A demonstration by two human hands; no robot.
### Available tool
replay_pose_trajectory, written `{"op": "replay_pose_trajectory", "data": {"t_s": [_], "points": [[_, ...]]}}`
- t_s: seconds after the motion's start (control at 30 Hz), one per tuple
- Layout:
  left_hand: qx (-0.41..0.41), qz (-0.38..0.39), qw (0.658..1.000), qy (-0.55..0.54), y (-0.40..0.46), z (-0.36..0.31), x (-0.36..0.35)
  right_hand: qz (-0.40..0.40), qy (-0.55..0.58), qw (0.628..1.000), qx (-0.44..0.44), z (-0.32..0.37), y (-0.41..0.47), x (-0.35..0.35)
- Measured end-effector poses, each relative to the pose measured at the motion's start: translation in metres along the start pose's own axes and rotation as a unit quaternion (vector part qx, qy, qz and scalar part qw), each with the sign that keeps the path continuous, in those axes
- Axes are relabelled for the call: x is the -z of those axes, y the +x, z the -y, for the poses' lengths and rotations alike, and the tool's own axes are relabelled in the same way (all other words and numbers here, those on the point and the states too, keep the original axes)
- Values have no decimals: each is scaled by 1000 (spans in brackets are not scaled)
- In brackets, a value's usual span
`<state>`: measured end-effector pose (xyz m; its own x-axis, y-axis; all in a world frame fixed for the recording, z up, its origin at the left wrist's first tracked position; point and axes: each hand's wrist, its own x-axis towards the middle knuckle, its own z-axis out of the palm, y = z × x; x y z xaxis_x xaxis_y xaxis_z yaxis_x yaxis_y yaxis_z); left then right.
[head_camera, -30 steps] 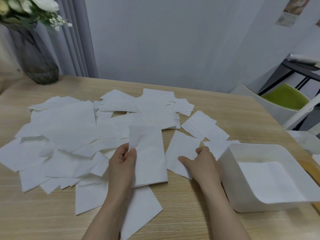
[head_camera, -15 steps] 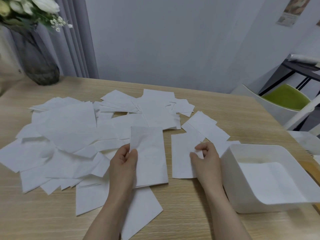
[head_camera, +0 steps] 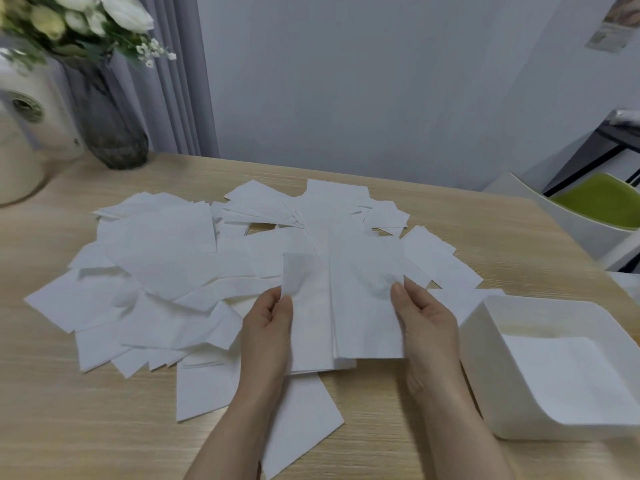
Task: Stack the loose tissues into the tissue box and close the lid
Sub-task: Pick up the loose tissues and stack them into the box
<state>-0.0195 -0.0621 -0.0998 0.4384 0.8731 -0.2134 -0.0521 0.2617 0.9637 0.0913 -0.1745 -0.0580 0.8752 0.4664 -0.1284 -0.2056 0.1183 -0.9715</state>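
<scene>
Several loose white tissues [head_camera: 162, 258] lie scattered over the wooden table [head_camera: 69, 427]. My left hand [head_camera: 266, 327] pinches the left edge of a small stack of tissues [head_camera: 308, 327] near the table's middle. My right hand [head_camera: 422, 323] holds a single tissue [head_camera: 367, 306] by its right edge, laid partly over that stack. The open white tissue box [head_camera: 485, 327] stands just right of my right hand, with white tissue lying flat on its bottom. No lid is visible.
A dark glass vase [head_camera: 107, 123] with white flowers stands at the back left, beside a cream-coloured object [head_camera: 20, 143]. A white chair with a green seat [head_camera: 602, 202] is at the right, past the table's edge. More tissues lie under my forearms.
My right hand has lifted the tissue it was touching and carried it left onto the stack held by my left hand. The view has shifted slightly.
</scene>
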Motion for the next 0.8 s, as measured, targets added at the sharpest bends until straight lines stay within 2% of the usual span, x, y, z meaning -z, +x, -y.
{"op": "replay_pose_trajectory", "data": {"t_s": [0.23, 0.63, 0.8], "points": [[21, 4, 998, -59, -1, -5, -1, 53, -12, 998, -42, -23, -10, -33], [12, 8, 996, -86, -2, -6, -1, 44, -51, 998, -15, -23, -14, -37], [-15, 22, 995, -92, -5, -8, -1, 50, -43, 998, -10, -23, -15, -39]]}}
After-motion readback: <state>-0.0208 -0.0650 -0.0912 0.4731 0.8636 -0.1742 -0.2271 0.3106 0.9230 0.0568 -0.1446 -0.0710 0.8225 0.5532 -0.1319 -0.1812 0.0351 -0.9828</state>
